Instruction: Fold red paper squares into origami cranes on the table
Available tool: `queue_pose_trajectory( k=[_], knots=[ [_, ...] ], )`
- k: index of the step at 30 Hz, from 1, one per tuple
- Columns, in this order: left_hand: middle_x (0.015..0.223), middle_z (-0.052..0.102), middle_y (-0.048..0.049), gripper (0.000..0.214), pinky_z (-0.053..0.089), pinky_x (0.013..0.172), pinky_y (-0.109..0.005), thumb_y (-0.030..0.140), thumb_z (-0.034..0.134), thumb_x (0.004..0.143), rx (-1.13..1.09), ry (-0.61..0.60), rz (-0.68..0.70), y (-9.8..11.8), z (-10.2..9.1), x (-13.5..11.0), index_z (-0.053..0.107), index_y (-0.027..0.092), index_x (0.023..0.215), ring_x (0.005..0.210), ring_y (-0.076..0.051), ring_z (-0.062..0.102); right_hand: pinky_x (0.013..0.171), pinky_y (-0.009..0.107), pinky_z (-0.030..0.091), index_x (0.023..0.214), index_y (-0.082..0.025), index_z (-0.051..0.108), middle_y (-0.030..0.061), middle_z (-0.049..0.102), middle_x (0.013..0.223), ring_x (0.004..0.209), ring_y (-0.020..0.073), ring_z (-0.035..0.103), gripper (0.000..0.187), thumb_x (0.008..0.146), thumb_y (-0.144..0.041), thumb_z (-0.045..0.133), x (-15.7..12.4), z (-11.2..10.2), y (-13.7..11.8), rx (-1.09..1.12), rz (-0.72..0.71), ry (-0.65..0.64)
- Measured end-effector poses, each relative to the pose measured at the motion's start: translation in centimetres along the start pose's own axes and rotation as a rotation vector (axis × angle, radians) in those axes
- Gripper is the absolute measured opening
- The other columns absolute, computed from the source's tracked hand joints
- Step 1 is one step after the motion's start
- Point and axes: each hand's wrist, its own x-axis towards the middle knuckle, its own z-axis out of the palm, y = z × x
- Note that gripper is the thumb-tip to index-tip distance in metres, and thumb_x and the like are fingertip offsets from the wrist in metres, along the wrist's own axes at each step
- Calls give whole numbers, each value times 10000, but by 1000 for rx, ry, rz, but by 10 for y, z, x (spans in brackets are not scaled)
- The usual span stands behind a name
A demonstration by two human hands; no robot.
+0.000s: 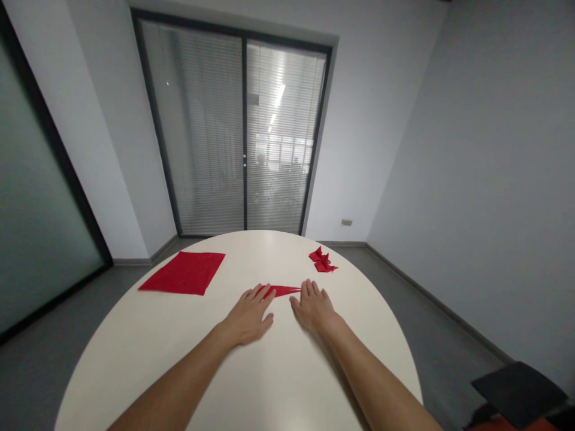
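Soft, even daylight through the blinds (242, 131), faint shadows, sharp centre, wide-angle bending at the edges.

both arms outstretched, left hand (249, 313) and right hand (313, 305) flat, palms down

Smooth, faintly glossy white table (269, 371) bears matt red paper-like napkin (185, 273) and folded strip (282, 291).

Table (278, 383) surface is bare across the near half; a narrow folded red strip (283, 291) lies between left hand (249, 314) and right hand (314, 308); flat red napkin (184, 273) occupies far left; small folded red piece (322, 261) sits far right; open lanes separate all three.
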Motion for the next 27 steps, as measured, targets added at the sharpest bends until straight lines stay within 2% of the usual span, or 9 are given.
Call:
queue_pose_trajectory(
  k=[2,4,7,9,12,16,19,23,27],
  knots=[
    [1597,338,-125,604,259,1158,-507,369,429,945,12,37,8,1,-3,0,360,181,1515,1469,-315,292,1170,590,167,1534,28,257,244,183,1608,1500,393,156,685,991,-383,328,0,0,-2,-40,-19,109],
    [1565,398,-128,584,296,1132,-497,347,450,932,18,77,13,3,-5,0,400,180,1489,1424,-317,361,1174,542,199,1538,4,267,215,189,1618,1493,368,199,635,977,-284,346,1,-2,-9,-44,-98,221],
    [1480,508,-130,542,363,1071,-484,297,493,902,13,134,23,4,-9,1,468,180,1431,1322,-321,458,1150,475,285,1526,-36,323,196,269,1604,1445,334,316,603,964,-251,369,1,-2,-20,34,-207,339],
    [1412,571,-121,508,402,1026,-456,250,513,884,-3,169,41,5,-12,2,505,183,1388,1244,-308,509,1138,451,320,1489,-80,414,178,383,1558,1401,310,391,559,966,-278,395,1,1,-24,104,-340,326],
    [1252,667,-98,409,440,952,-409,174,475,896,-25,207,50,4,-14,4,572,189,1293,1097,-272,576,1154,441,322,1428,-121,506,161,489,1489,1375,275,443,498,964,-280,424,4,8,-19,203,-530,214],
    [1092,700,-84,358,448,935,-402,101,441,894,-35,218,58,-1,-15,7,641,180,1180,1007,-251,591,1179,582,235,1460,-210,467,113,432,1540,1443,304,353,528,932,-226,455,12,15,0,314,-601,73],
    [1088,681,-80,370,454,963,-397,73,466,871,-64,206,96,-6,-12,7,668,193,1156,1034,-240,578,1186,615,189,1492,-250,419,80,415,1555,1485,317,262,588,910,-184,465,20,17,12,392,-646,-6],
    [1269,640,-75,458,412,1071,-409,21,472,836,-128,229,153,-13,-4,9,663,209,1208,1216,-236,515,1191,552,253,1470,-198,457,111,476,1509,1479,321,277,651,827,-115,522,26,18,20,442,-690,40],
    [1296,657,-51,487,393,1108,-419,-3,482,819,-175,251,150,-16,1,10,668,218,1212,1236,-227,521,1146,484,367,1352,-197,588,107,595,1396,1418,310,403,546,811,-122,575,27,17,22,489,-722,128]
  ],
)
